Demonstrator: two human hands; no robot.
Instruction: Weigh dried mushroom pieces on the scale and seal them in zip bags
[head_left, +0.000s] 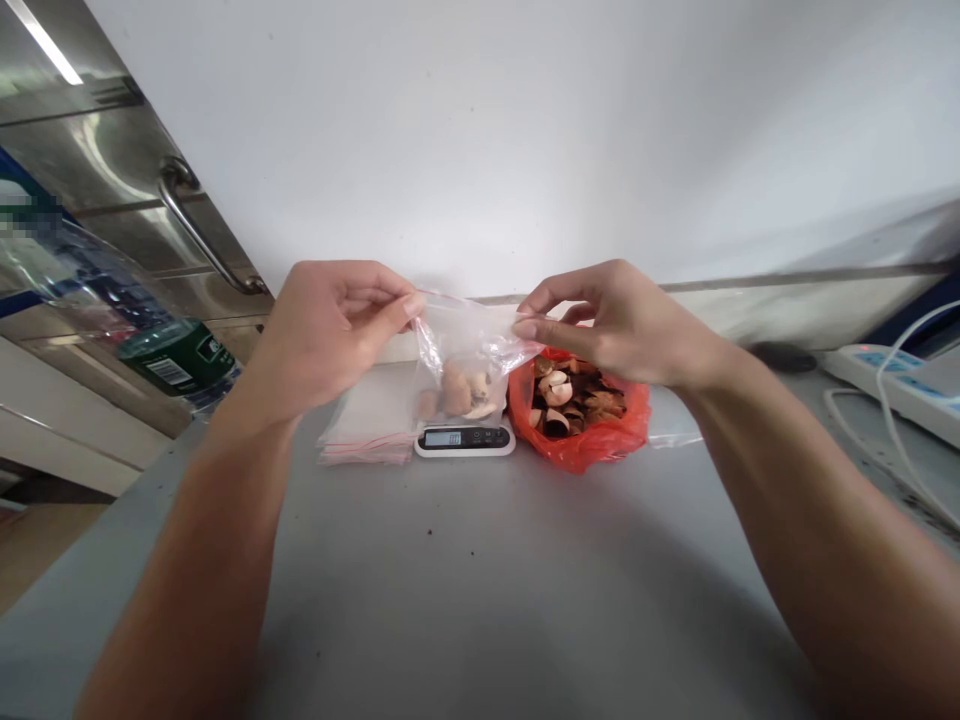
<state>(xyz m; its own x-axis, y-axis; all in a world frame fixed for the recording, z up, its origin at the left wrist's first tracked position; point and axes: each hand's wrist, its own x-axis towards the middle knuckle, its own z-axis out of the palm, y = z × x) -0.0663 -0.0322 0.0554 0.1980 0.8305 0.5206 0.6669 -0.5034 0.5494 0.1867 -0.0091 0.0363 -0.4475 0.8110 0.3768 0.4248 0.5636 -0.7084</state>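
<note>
A clear zip bag (469, 340) hangs stretched between my two hands, with several brown and pale pieces (459, 388) at its bottom. My left hand (337, 325) pinches its upper left corner; my right hand (600, 315) pinches the upper right corner. Right below the bag is a small white digital scale (465, 450) with a lit display; whether the bag rests on it I cannot tell. Left of the scale lies a stack of flat zip bags (364, 430). To its right a red plastic bag (577, 450) stands open, full of brown and pale shell-like pieces (577, 395).
A large clear bottle with a green label (176, 360) is at the left, near a metal handle (199, 225). At the right sit a white device (892, 385) with a cable and a dark mouse-like object (784, 356). A white wall (480, 150) rises behind the grey table (480, 600).
</note>
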